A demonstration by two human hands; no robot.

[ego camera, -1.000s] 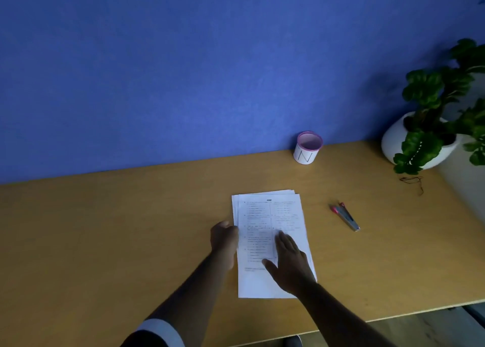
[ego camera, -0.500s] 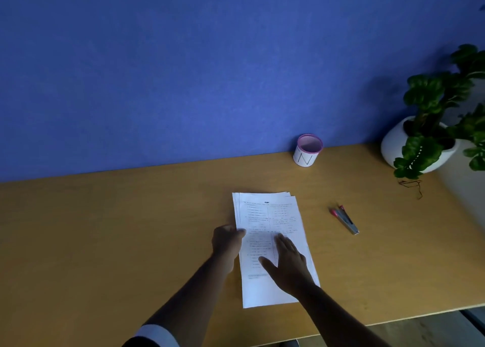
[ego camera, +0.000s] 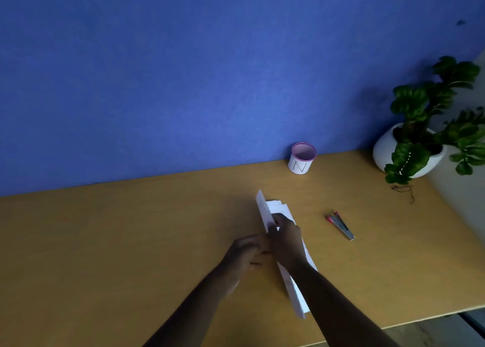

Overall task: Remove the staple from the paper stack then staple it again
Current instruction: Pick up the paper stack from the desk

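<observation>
Paper stack left edge raised off table. Right hand fingers pinch it; left hand fingers curled alongside, blurred, grip unclear. Stapler lies apart, right.

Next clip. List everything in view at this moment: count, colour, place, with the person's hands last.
paper stack: one, white, middle of the table, left edge raised off the surface
tool: one, red and silver, flat on the table right of the stack; stapler or staple remover, too small to tell
cup: one, white with a pink rim and a letter N, against the wall behind the stack
potted plant: one, green leaves in a white pot, at the table's far right end
strand: one, thin and dark, on the table in front of the pot
table: one, yellow-brown wood
wall: one, blue, behind the table
left hand: one, at the raised edge; grip blurred
right hand: one, pinching the raised sheet
</observation>
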